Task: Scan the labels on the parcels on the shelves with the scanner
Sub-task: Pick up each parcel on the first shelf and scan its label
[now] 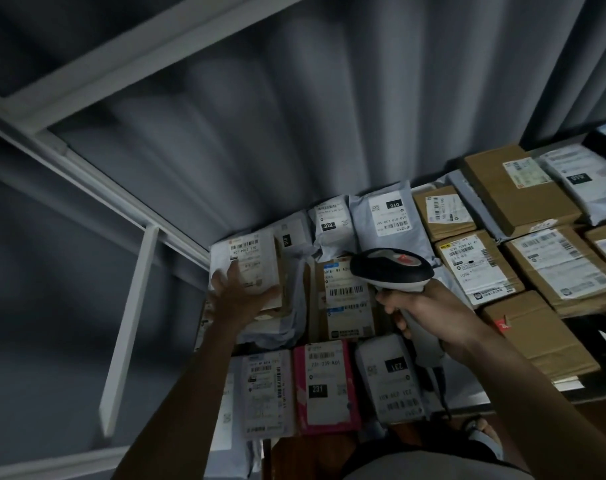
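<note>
The right hand curls its fingers round the grey handle of the scanner — a black-and-white head with a red patch on top, held just right of the tan parcel. The left hand, fingers straight and spread, rests flat on that parcel's white barcode label — leftmost on the shelf.

parcels side by side on shelf | curtain behind | frame left
</note>
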